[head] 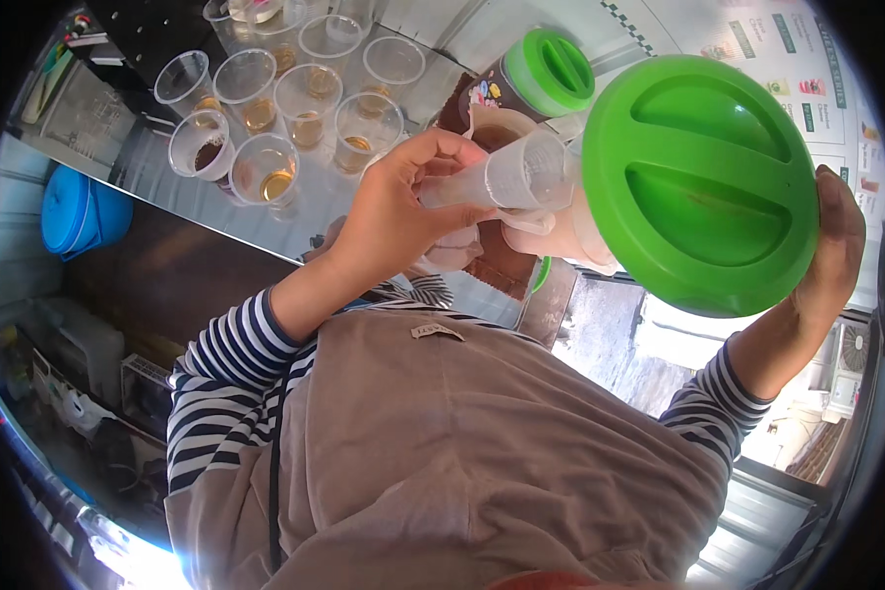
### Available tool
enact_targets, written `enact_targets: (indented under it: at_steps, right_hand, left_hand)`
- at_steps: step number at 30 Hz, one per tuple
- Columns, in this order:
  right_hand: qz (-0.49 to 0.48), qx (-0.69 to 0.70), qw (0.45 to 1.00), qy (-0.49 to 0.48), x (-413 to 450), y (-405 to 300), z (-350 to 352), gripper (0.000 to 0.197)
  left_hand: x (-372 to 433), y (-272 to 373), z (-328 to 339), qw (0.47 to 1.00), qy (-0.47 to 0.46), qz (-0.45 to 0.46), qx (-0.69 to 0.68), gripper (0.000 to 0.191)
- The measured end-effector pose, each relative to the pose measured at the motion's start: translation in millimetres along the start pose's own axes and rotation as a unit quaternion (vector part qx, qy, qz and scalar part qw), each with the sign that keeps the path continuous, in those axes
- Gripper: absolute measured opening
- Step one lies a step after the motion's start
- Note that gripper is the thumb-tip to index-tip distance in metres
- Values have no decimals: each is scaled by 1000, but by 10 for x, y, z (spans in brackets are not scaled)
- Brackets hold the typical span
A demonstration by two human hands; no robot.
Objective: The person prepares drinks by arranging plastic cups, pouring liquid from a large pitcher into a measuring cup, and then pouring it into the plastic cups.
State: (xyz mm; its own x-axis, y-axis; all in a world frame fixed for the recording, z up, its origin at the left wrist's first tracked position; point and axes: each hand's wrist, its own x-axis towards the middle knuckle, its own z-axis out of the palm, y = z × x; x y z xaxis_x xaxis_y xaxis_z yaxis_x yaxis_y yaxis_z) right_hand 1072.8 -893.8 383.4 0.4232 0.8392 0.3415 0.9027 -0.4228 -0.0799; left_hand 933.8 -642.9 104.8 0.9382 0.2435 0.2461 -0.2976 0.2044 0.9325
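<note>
My left hand (394, 203) holds a small clear plastic measuring cup (520, 173), tilted on its side with its mouth towards a large container. That container has a round green lid (700, 184) and a pale body (586, 228), partly hidden under the lid. My right hand (833, 236) grips it at the far side of the lid; most of the grip is hidden. Behind the measuring cup is a pitcher (498, 133) with brown liquid. Several clear plastic cups stand to the left, many with a little amber liquid, such as one cup (265, 169); another cup (203, 147) holds darker liquid.
A second green-lidded jar (553, 70) stands behind the pitcher on a brown cloth (501, 258). The cups stand on a shiny metal counter (313, 210). A blue lidded bucket (85, 210) is at the far left, below counter level. A printed menu board (782, 74) is at the upper right.
</note>
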Motion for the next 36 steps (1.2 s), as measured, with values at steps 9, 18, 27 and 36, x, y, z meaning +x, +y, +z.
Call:
enact_targets:
  at_steps: [9, 18, 27, 36]
  right_hand:
    - [18, 10, 998, -63, 77, -139, -97, 28]
    - [124, 83, 989, -16, 42, -233, -30, 24]
    - [67, 41, 997, -18, 89, -279, 5, 30]
    - [148, 94, 984, -23, 70, -275, -2, 31]
  left_hand:
    - [-75, -17, 34, 1000, 3, -22, -9, 45]
    - [-88, -86, 48, 999, 23, -15, -32, 36]
    - [-89, -69, 16, 1000, -6, -27, -12, 42]
    - [-87, -120, 3, 1000, -5, -7, -20, 43]
